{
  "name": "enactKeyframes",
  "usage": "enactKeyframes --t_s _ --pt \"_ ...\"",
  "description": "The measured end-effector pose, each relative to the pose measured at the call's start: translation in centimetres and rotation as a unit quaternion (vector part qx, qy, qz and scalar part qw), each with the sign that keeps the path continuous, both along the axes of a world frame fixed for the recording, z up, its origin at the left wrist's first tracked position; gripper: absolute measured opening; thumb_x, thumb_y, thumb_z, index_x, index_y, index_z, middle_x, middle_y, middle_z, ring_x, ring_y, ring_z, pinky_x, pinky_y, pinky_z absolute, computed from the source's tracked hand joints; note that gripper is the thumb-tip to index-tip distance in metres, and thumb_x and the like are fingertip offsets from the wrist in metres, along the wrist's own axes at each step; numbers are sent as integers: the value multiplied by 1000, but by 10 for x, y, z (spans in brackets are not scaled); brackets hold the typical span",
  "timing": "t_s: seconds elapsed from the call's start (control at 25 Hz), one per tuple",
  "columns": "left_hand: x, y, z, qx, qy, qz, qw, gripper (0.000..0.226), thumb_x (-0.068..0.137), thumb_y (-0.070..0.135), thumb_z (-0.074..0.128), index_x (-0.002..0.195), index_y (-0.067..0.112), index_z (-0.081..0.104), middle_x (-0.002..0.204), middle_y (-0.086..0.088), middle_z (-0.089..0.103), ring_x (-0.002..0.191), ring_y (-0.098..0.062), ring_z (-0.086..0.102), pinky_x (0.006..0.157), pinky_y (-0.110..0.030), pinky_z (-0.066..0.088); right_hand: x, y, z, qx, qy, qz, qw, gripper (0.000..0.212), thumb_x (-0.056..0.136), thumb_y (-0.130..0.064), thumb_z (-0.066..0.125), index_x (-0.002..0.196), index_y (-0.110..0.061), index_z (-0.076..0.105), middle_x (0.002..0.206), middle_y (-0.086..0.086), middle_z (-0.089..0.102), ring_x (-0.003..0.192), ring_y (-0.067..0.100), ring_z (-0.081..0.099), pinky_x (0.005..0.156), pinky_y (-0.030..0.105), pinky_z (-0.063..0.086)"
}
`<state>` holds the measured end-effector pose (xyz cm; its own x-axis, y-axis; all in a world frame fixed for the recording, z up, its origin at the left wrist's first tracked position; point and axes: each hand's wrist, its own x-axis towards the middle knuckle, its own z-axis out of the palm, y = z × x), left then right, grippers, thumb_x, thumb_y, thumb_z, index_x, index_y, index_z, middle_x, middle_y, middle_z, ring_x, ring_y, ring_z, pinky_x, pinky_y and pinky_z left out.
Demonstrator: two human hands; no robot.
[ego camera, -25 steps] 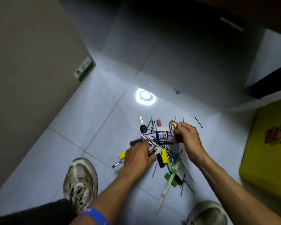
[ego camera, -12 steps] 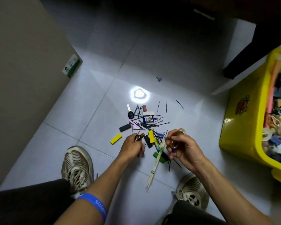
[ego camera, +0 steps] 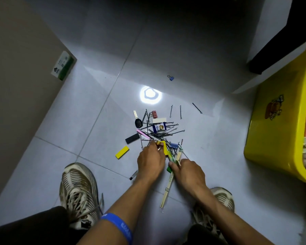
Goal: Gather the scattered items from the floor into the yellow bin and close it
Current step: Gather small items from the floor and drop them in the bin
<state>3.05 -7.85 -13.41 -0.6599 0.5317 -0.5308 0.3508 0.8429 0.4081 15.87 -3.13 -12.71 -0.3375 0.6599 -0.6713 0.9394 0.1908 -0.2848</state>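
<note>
The yellow bin (ego camera: 279, 142) stands open at the right edge, with several things inside. A heap of small items lies on the tiled floor: black hairpins (ego camera: 166, 133), a car key (ego camera: 138, 122), a blue packet (ego camera: 159, 127), a black block (ego camera: 132, 138), a yellow block (ego camera: 122, 152) and a blue binder clip (ego camera: 174, 145). My left hand (ego camera: 151, 160) pinches small brass pieces (ego camera: 159, 145) at the heap's near edge. Just beside it, my right hand (ego camera: 188, 171) curls round the wrapped chopsticks (ego camera: 167, 190), with a green pen next to them.
My two shoes (ego camera: 78, 191) frame the work spot. A brown cabinet side (ego camera: 25, 76) walls off the left. A dark furniture leg (ego camera: 272, 50) stands behind the bin. A lone blue clip (ego camera: 170, 78) and stray pins (ego camera: 197, 108) lie further out. A marker (ego camera: 133, 175) lies by my left wrist.
My right hand has dropped from mid-air back onto the heap, onto the chopsticks. My left hand shifted slightly forward, still pinching. The view tilted left, so less of the bin shows.
</note>
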Motion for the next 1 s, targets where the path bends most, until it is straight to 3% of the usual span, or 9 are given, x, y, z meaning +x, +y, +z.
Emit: enactKeyframes --t_s 0.08,0.2,0.32,0.44,0.52,0.6,0.68,0.84,1.0 --pt "3 6 0 -19 19 -39 999 45 96 52 43 110 12 58 102 -11 68 96 -34 63 75 -37 48 -4 -2 -3 36 -30 40 998 46 94 -56 44 89 -15 62 95 10 70 90 34 64 65 34 42" --pt "1 12 4 -14 6 -91 996 35 94 42 46 106 11 59 105 -12 67 97 -33 62 78 -37 48 -5 -5 -3 51 -25 75 996 36 92 -45 48 97 -13 62 102 13 69 96 35 63 71 35 45" --pt "-14 3 22 13 11 -52 998 34 90 44 49 95 13 62 90 -9 67 76 -27 59 65 -33 48 -3 -5 6 45 29 10 999 28 85 -45 48 80 -18 55 84 12 67 73 31 60 58 32 39" --pt "-53 -30 34 15 107 -21 994 26 91 41 49 88 16 56 76 -1 54 57 -19 44 51 -27 30 6 7 13 110 37 4 993 25 88 -42 44 78 -19 44 70 6 59 52 19 47 48 28 27" --pt "-78 -58 34 -26 136 -57 989 27 94 38 47 93 13 54 85 -9 59 69 -28 55 58 -30 34 12 16 9 149 1 47 988 24 94 -37 43 89 -14 43 80 10 65 64 30 57 54 31 30" --pt "-87 -70 26 -78 115 -112 984 30 97 37 45 106 9 53 102 -16 61 89 -38 60 70 -36 40 10 21 5 120 -11 86 989 26 98 -36 41 103 -10 42 91 11 66 73 31 59 58 33 32" --pt "-84 -73 15 -104 79 -154 979 32 98 36 43 115 9 47 108 -17 60 95 -39 59 76 -39 43 2 23 3 76 -6 110 991 27 100 -36 40 107 -10 40 95 12 65 75 30 57 60 32 34" --pt "-90 -78 1 -52 80 -165 982 29 97 31 48 114 12 35 96 -16 65 80 -38 61 66 -38 40 -4 22 2 54 28 119 991 22 98 -37 43 100 -15 39 93 11 65 71 29 56 59 31 35" --pt "-96 -71 3 -36 75 -133 988 30 96 29 52 112 12 34 83 -8 62 64 -26 54 59 -34 39 -20 6 -3 91 47 157 982 35 98 -42 42 113 -11 45 94 10 68 78 32 63 58 32 35"
